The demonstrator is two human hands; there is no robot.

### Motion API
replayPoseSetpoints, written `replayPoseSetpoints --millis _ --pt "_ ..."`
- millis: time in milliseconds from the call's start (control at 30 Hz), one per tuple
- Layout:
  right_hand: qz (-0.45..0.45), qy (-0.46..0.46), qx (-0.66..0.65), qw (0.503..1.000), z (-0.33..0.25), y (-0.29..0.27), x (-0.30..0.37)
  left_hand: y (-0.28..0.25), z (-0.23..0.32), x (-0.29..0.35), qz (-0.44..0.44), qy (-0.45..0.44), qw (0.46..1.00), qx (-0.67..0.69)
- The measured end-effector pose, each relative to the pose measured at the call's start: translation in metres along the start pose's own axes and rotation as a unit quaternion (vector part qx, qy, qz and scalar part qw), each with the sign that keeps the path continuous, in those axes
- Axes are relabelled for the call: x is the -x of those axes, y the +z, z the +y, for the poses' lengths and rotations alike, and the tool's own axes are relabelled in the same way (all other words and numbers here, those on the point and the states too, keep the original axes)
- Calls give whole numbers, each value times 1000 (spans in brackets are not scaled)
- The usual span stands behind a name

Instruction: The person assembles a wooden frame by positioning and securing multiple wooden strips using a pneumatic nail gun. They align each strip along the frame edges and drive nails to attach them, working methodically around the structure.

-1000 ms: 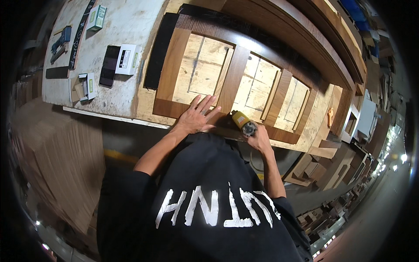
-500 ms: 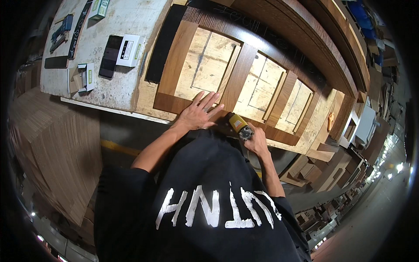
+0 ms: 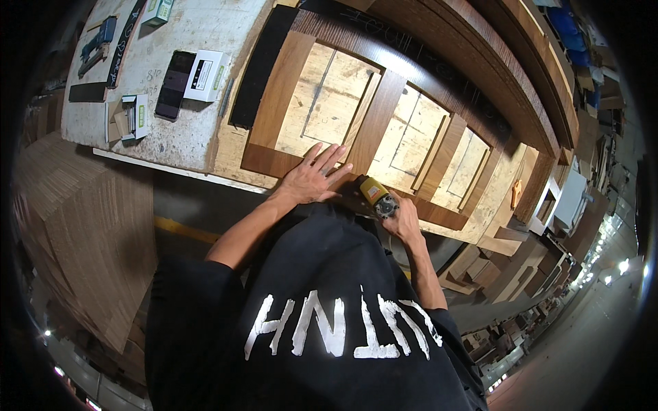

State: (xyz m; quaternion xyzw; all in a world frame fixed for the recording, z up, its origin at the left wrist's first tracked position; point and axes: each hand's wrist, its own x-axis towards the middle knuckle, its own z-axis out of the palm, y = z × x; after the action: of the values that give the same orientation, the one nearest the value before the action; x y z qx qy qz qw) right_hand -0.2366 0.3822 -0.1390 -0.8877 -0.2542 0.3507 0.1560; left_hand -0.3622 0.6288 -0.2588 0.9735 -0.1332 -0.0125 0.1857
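Spread flat, my left hand (image 3: 312, 179) presses on the near rail of a brown wooden frame (image 3: 379, 123), with its fingers reaching toward the left opening. A ring shows on one finger. My right hand (image 3: 403, 218) is wrapped round a yellow-and-black nail gun (image 3: 374, 192), whose body lies over the same near rail, just right of my left hand. The nail gun's nose and my right fingertips are hidden. The frame has three openings, with thin light wood strips (image 3: 430, 152) along the right sides of them.
The frame lies on a marked wooden workbench (image 3: 229, 154). At left are a second nail gun (image 3: 98, 45), a phone (image 3: 174, 85), a white box (image 3: 204, 75) and an opened small box (image 3: 128, 118). Long dark boards (image 3: 480, 61) stand behind. Stacked panels (image 3: 86, 226) rise lower left.
Both hands and the nail gun hold nearly the same place on the frame. The view has shifted very slightly.
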Motion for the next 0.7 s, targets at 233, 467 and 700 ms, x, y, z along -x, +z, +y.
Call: replayPoseSetpoints --millis 233,467,700 --pt "-2 -14 2 1000 15 9 -4 1 -1 1 3 -3 1000 16" --pt "-18 -35 -12 999 9 16 -12 -12 1 -1 -27 -6 1000 8" --pt "-57 -9 -20 998 -22 1 -18 0 -1 1 26 -3 1000 -17"
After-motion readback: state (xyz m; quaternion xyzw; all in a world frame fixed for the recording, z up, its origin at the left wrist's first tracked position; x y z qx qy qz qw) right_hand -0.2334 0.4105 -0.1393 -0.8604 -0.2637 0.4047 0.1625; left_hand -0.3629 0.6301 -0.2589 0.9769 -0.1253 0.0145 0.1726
